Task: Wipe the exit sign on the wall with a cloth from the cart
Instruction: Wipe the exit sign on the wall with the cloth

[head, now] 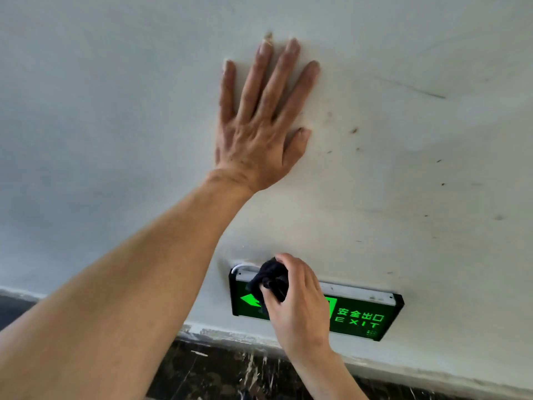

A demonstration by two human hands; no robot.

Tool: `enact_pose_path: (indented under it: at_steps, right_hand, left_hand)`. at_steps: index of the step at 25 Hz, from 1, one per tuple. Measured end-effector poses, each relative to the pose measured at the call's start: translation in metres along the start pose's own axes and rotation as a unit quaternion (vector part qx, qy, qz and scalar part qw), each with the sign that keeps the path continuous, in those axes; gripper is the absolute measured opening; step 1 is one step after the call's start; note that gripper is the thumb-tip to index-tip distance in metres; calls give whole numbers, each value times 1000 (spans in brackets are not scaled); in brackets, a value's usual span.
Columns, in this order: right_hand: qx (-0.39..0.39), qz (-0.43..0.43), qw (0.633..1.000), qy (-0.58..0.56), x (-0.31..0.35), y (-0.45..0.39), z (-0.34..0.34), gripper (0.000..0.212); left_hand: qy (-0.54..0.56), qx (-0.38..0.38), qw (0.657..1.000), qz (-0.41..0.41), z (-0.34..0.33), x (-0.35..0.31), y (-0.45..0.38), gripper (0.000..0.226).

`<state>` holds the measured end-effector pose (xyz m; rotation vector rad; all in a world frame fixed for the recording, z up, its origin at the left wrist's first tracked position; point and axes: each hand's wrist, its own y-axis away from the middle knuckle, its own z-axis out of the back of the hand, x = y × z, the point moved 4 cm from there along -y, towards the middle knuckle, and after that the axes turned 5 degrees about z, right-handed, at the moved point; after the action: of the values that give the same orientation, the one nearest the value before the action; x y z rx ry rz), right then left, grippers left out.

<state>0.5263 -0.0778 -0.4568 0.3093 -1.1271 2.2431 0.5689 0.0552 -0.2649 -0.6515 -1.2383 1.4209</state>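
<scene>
A green lit exit sign [360, 317] with a black frame and a grey top strip is fixed low on the white wall. My right hand [297, 301] covers the sign's left-middle part and grips a bunched dark cloth [271, 280], which presses on the sign's upper left. A green arrow shows to the left of my hand, the word EXIT to its right. My left hand [259, 119] lies flat on the wall well above the sign, fingers spread, holding nothing.
The white wall [418, 168] carries scuffs and small dark spots to the right of my left hand. A dark marbled skirting band [219, 368] runs along the wall's foot below the sign. The cart is out of view.
</scene>
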Motion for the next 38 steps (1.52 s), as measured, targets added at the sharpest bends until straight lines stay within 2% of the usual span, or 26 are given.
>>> enact_pose_path:
  at_steps: [2, 4, 6, 10, 15, 18, 31, 38]
  right_hand:
    - [-21, 48, 999, 12, 4, -2, -22, 63]
    - [-32, 97, 993, 56, 1, 2, -43, 41]
    - [-2, 127, 986, 109, -6, 10, -60, 33]
    - [93, 118, 975, 165, -15, 20, -77, 52]
    - [135, 128, 965, 186, -16, 19, -73, 52]
    - [160, 110, 962, 190, -27, 19, -59, 63]
    - [117, 40, 952, 278, -121, 37, 28, 48]
    - [139, -23, 950, 278, -149, 40, 61, 55]
  left_hand:
    - [3, -23, 1000, -9, -3, 1, 0, 59]
    - [7, -31, 999, -10, -4, 2, 0, 59]
    - [8, -38, 999, -6, -4, 2, 0, 59]
    - [7, -45, 999, 6, -3, 2, -1, 58]
    - [-5, -40, 999, 7, -1, 1, 0, 59]
    - [-12, -40, 999, 4, 0, 1, 0, 59]
    - [-26, -64, 998, -3, 0, 2, 4, 60]
    - [-24, -61, 998, -9, 2, 0, 4, 61]
